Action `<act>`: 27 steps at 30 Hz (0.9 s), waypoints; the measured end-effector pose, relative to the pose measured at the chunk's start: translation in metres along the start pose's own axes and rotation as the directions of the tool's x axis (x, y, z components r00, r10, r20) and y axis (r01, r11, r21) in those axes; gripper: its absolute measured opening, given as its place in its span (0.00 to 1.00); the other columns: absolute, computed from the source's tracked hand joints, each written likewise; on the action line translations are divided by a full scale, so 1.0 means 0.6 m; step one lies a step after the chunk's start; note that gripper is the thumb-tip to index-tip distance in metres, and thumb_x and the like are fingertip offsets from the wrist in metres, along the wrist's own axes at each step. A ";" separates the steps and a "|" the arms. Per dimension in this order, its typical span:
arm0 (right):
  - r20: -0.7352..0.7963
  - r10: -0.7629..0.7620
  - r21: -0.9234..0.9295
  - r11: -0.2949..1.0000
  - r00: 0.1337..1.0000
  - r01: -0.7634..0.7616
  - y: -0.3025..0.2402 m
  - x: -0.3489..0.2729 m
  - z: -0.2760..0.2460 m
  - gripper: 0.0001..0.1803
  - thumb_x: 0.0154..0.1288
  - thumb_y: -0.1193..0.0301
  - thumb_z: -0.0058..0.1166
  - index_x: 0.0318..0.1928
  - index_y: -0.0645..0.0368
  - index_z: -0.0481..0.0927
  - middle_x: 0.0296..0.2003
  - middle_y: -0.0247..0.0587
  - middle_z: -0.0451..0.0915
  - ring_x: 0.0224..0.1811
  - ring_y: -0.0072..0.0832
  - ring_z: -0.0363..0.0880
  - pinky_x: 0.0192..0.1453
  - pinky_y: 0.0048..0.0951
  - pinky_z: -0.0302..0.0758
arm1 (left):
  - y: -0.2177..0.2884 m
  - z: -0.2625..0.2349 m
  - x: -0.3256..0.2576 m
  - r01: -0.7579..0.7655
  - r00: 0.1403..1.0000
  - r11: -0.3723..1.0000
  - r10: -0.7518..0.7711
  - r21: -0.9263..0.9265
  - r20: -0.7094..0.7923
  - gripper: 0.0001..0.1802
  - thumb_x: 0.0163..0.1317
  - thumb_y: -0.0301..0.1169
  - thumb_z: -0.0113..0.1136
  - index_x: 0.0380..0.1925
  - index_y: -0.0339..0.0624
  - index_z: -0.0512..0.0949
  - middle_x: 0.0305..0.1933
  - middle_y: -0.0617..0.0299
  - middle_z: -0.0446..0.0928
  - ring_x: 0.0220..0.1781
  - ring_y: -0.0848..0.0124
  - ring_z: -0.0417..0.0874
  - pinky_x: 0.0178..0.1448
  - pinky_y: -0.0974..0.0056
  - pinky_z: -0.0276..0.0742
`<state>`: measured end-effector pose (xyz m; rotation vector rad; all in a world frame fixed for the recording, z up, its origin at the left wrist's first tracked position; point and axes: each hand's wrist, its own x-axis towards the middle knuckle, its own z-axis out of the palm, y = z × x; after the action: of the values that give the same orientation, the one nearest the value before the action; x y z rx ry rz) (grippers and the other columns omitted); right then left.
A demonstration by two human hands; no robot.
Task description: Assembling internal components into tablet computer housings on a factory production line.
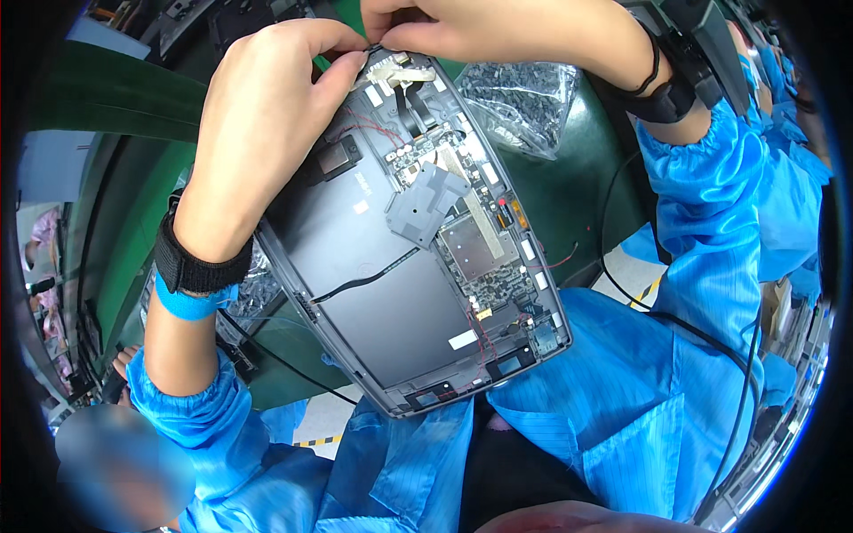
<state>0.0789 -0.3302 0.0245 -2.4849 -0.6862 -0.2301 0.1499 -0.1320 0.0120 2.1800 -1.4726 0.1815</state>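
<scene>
An opened tablet housing (373, 329) lies tilted before me, its near end close to my body. Inside it are a green circuit board (426, 147), a loose-looking grey metal plate (426, 204), black ribbon cables and thin red wires. At its far edge my left hand (258, 107) is closed, thumb and forefinger pinched together. My right hand (462, 27) meets it there from the right, fingers also closed in a pinch. A small dark piece shows between the fingertips, too hidden to name. Speaker modules (511, 362) sit at the near corners.
A clear plastic bag of small dark parts (520, 98) lies on the green worktop (577, 222), right of the tablet. Another clear bag (258, 284) is partly hidden beyond my left wrist. Black cables (702, 338) run on both sides. Another person's hand (124, 362) shows at the left.
</scene>
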 end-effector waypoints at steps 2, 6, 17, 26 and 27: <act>0.020 0.042 0.025 0.999 0.999 -0.043 -0.006 -0.003 -0.008 0.08 0.57 0.75 0.51 0.30 0.68 0.80 0.25 0.57 0.79 0.31 0.52 0.79 0.39 0.42 0.76 | -0.002 -0.001 0.002 0.043 0.999 0.998 -0.042 -0.044 0.024 0.09 0.56 0.27 0.63 0.35 0.36 0.83 0.31 0.49 0.82 0.33 0.51 0.84 0.40 0.58 0.78; -0.073 -0.072 -0.273 0.961 0.995 0.049 -0.043 -0.013 0.005 0.08 0.57 0.73 0.54 0.31 0.67 0.80 0.36 0.53 0.81 0.44 0.46 0.79 0.48 0.40 0.75 | -0.015 -0.011 -0.005 0.031 0.997 0.996 -0.025 -0.081 0.070 0.10 0.61 0.28 0.61 0.40 0.32 0.82 0.31 0.55 0.83 0.29 0.73 0.80 0.38 0.67 0.76; -0.282 -0.158 -0.492 0.870 0.946 -0.001 -0.055 -0.070 0.058 0.20 0.60 0.62 0.60 0.47 0.65 0.79 0.61 0.58 0.68 0.68 0.52 0.60 0.65 0.50 0.61 | -0.019 -0.009 0.008 0.119 0.983 0.985 -0.098 -0.129 0.158 0.10 0.62 0.26 0.60 0.41 0.31 0.82 0.32 0.59 0.83 0.32 0.77 0.80 0.39 0.70 0.76; -0.281 -0.106 -0.478 0.877 0.954 -0.044 -0.069 -0.073 0.054 0.22 0.62 0.59 0.58 0.48 0.65 0.79 0.61 0.58 0.68 0.69 0.52 0.59 0.66 0.50 0.58 | -0.017 -0.011 0.007 0.129 0.979 0.984 -0.107 -0.122 0.171 0.10 0.61 0.26 0.61 0.40 0.31 0.82 0.31 0.59 0.83 0.31 0.77 0.80 0.38 0.70 0.76; -0.229 -0.071 -0.503 0.863 0.971 -0.055 -0.073 -0.069 0.048 0.23 0.62 0.59 0.58 0.48 0.65 0.79 0.61 0.59 0.68 0.69 0.52 0.59 0.67 0.50 0.58 | -0.016 -0.012 0.009 0.126 0.980 0.984 -0.104 -0.123 0.170 0.10 0.61 0.26 0.61 0.40 0.31 0.82 0.31 0.59 0.83 0.31 0.77 0.80 0.38 0.70 0.76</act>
<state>0.0214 -0.3005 0.0081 -2.8767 -0.5867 -0.7957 0.1616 -0.1304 0.0169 2.2064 -1.3956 -0.1351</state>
